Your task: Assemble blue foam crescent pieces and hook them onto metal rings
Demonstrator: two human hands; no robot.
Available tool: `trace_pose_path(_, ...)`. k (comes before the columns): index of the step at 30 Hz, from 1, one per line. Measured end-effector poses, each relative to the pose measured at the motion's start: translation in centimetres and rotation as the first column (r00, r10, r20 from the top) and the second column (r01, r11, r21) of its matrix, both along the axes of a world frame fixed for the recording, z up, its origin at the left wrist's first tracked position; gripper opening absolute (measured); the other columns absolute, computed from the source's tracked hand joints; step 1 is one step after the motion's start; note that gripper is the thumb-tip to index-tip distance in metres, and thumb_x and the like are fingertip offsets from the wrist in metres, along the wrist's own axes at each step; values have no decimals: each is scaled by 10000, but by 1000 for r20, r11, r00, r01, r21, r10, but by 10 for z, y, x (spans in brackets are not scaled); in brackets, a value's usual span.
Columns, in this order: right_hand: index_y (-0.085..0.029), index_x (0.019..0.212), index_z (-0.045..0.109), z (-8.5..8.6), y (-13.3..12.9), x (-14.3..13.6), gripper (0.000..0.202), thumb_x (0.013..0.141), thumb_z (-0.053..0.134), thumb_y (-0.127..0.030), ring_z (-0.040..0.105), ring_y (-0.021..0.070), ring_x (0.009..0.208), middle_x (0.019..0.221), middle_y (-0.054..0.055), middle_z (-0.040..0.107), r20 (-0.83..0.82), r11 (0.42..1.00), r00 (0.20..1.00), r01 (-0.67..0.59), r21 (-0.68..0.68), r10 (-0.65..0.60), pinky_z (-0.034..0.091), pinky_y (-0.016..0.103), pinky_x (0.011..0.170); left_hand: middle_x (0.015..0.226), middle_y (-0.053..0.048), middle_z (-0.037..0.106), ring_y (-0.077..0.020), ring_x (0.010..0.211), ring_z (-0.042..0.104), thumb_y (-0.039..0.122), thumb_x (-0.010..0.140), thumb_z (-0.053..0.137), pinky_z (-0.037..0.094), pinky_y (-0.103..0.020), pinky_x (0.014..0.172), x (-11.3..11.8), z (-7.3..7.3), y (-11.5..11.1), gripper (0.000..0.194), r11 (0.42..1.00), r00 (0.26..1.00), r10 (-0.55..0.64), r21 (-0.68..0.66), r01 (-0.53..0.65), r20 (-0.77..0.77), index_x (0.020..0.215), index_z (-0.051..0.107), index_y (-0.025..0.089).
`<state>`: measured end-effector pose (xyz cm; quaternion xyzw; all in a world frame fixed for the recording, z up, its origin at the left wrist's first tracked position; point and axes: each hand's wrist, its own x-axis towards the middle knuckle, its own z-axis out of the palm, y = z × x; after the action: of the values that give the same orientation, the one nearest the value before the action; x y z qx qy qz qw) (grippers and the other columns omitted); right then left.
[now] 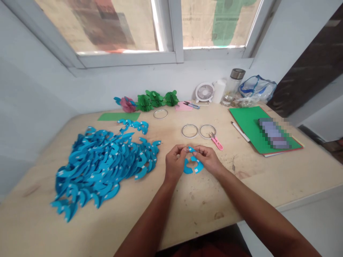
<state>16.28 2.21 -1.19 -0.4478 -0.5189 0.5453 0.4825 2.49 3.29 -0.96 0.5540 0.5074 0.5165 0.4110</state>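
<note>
Between my fingertips is a small blue curved paper piece (191, 149) with white marks. My left hand (176, 160) pinches its left side, and my right hand (207, 159) pinches its right side. Just below, more blue curved pieces (198, 166) form a broken ring shape; whether they join the held piece is unclear. A large heap of blue paper pieces (107, 160) with small white patches lies to the left. Beyond my hands are two thin rings (189, 137), side by side, and pink-handled snips (217, 143) touching the right one.
Green and pink paper flowers (144, 103), a small white fan (204, 92) and a bottle (233, 87) stand along the wall. Right lie a green folder (246, 123) with a blurred phone-like object and a white pen (240, 131). A green sheet (119, 116) lies behind the heap.
</note>
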Motion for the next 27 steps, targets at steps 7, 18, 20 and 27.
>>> trace_pose_path(7, -166, 825, 670, -1, 0, 0, 282, 732, 628, -429, 587, 123, 634, 727, 10, 661, -21, 999, 1000, 9, -31, -9, 443, 229, 585, 775, -45, 700, -170, 732, 632, 312, 722, 593, 497, -282, 690, -1, -6, 3, 189, 998, 997, -63, -25, 64, 47, 786, 675, 154)
trace_pose_path(18, -176, 867, 632, 1, -3, 3, 164, 764, 569, -286, 550, 185, 791, 824, 59, 630, 334, 897, 860, 265, 353, -386, 435, 301, 722, 665, -7, 646, -136, 633, 579, 282, 704, 603, 471, -247, 625, -2, 1, -1, 131, 994, 994, 103, 50, -102, -25, 700, 649, 159)
trace_pose_path(20, -179, 828, 624, 5, -6, 2, 130, 786, 536, -264, 540, 180, 763, 781, 58, 620, 368, 870, 831, 249, 426, -418, 424, 300, 716, 669, -8, 647, -138, 651, 581, 270, 711, 596, 470, -254, 653, -1, 4, -4, 123, 989, 990, 122, 92, -115, -72, 702, 652, 161)
trace_pose_path(27, -181, 755, 618, 5, -11, -5, 146, 796, 499, -255, 499, 135, 596, 640, 14, 574, 425, 927, 867, 98, 362, -258, 389, 254, 581, 678, -16, 667, -145, 663, 605, 267, 712, 602, 474, -252, 648, 4, 3, -9, 126, 996, 998, 2, 85, 3, -63, 685, 668, 163)
